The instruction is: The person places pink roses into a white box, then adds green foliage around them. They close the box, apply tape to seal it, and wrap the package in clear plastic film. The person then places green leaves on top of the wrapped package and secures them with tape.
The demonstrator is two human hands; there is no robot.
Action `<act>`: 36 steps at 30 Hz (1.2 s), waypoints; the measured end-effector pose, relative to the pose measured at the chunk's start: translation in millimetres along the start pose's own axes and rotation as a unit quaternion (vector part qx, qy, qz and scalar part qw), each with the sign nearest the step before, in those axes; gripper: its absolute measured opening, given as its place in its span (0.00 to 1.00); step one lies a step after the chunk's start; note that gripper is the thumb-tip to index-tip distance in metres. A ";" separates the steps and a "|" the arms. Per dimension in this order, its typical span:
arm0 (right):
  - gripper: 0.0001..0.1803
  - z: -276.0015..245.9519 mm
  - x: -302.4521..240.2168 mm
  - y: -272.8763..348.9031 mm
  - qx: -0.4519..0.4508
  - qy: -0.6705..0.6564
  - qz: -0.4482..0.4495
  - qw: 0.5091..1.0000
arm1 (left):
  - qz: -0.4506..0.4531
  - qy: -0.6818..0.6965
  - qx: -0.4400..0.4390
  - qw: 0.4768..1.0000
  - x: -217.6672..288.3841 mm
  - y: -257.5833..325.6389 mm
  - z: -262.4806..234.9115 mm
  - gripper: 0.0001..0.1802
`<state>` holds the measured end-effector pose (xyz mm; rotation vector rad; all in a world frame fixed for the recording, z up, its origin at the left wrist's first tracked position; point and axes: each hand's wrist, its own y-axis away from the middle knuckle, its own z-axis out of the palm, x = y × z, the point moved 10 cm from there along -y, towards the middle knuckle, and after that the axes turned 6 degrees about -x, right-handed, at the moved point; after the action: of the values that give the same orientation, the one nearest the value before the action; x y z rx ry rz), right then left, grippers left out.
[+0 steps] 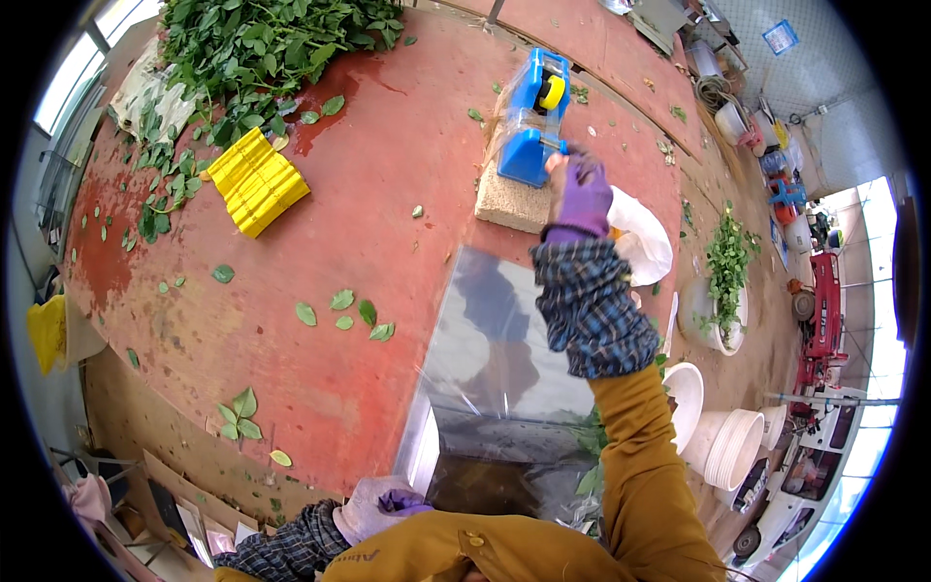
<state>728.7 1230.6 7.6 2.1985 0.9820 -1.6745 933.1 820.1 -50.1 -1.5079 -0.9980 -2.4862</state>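
My right hand [582, 194], in a purple glove, reaches forward to the near end of a blue tape dispenser [527, 155]. Its fingers are pinched together at the dispenser's edge, and whatever lies between them is too small to make out. A yellow-cored roll [553, 92] sits in the dispenser, which rests on a tan, rough-surfaced block [512, 202]. Close to my body, my left hand [378, 509] is curled in a pale purple glove, with what it may hold hidden. Between my hands a clear plastic sheet [485, 339] covers the table's near edge.
Leafy green stems [262, 58] are heaped at the far left of the red table [339, 233], near a stack of yellow ridged pieces [257, 182]. Loose leaves are scattered about. A white bag [642, 238] lies beyond my right wrist; white buckets [727, 448] stand at the right.
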 end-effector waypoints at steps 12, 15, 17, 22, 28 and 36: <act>0.05 90.1 60.3 51.0 -0.173 -0.473 0.336 0.796 | -0.027 0.013 0.027 0.999 -3.4 0.8 -7.1 0.10; 0.06 76.0 4.0 116.5 -0.206 -0.418 0.395 0.792 | -0.023 0.002 0.037 0.999 -1.3 0.9 -6.4 0.08; 0.07 48.1 -25.3 164.8 -0.253 -0.391 0.409 0.785 | -0.024 0.052 0.034 0.998 -12.4 1.8 -2.5 0.05; 0.10 -47.0 -78.8 335.0 -0.281 -0.222 0.473 0.805 | -0.032 0.148 -0.013 0.988 -16.7 -5.8 6.5 0.06; 0.10 -84.9 -55.6 443.8 -0.133 -0.064 0.547 0.824 | 0.010 0.145 -0.041 0.988 -13.2 -13.8 8.9 0.07; 0.18 -93.0 -49.1 473.9 -0.411 0.177 0.581 0.680 | 0.003 0.158 -0.070 0.985 -25.2 -16.0 10.7 0.08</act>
<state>1085.9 903.2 -21.9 1.7228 0.1029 -0.1285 948.4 832.1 -75.2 -1.0900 -0.7797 -2.7246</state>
